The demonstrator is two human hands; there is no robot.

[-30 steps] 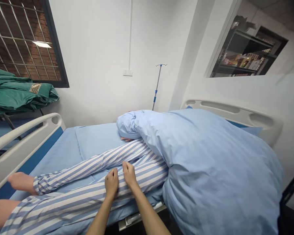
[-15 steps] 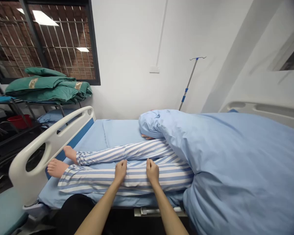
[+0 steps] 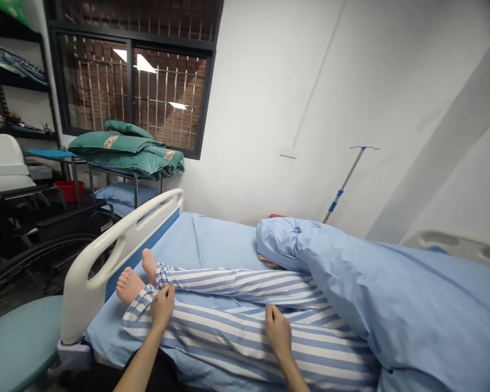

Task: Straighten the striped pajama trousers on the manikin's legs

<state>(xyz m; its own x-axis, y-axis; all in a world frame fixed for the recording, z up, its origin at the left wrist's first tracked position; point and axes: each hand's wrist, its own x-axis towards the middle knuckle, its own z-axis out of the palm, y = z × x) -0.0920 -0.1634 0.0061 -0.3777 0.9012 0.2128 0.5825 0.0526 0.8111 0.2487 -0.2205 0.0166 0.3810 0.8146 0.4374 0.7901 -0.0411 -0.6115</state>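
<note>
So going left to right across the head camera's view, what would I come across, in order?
Round teal seat, nearer bare foot, left hand, right hand, metal pole with hooks and blue fittings, pale headboard.

Pale wall evenly lit; window glass glare; dark corners; slight blur.

Under my curled fingers [image 3: 163, 298] the striped trousers [image 3: 237, 332] were soft, creased, matt cloth. The duvet [image 3: 392, 294] was matt, wrinkled cloth too. The footboard [image 3: 118, 239] looked like smooth plastic, faintly glossy. The drip pole [image 3: 348, 181] seemed metal, though it was too distant for me to be certain.
</note>
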